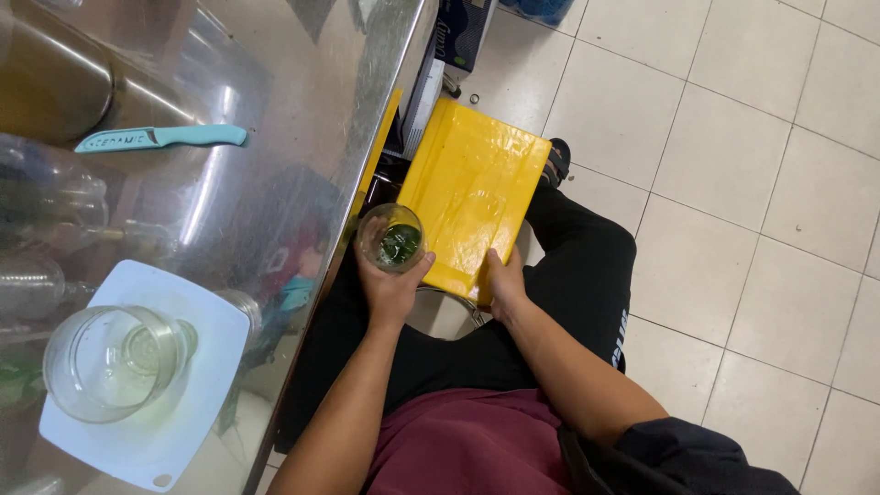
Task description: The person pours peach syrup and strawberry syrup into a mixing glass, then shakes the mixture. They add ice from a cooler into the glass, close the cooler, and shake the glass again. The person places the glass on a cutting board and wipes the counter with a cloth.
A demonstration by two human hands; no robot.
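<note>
Tiled floor below; left hand (390,289) grips glass (391,238), keep it level; right hand (504,286) steadies yellow lid (472,183).

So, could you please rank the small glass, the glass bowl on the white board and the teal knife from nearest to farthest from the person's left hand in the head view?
1. small glass: held in the left hand, off the table's edge.
2. glass bowl: on the white board, at the table's near end.
3. teal knife: farther up the steel table.
</note>
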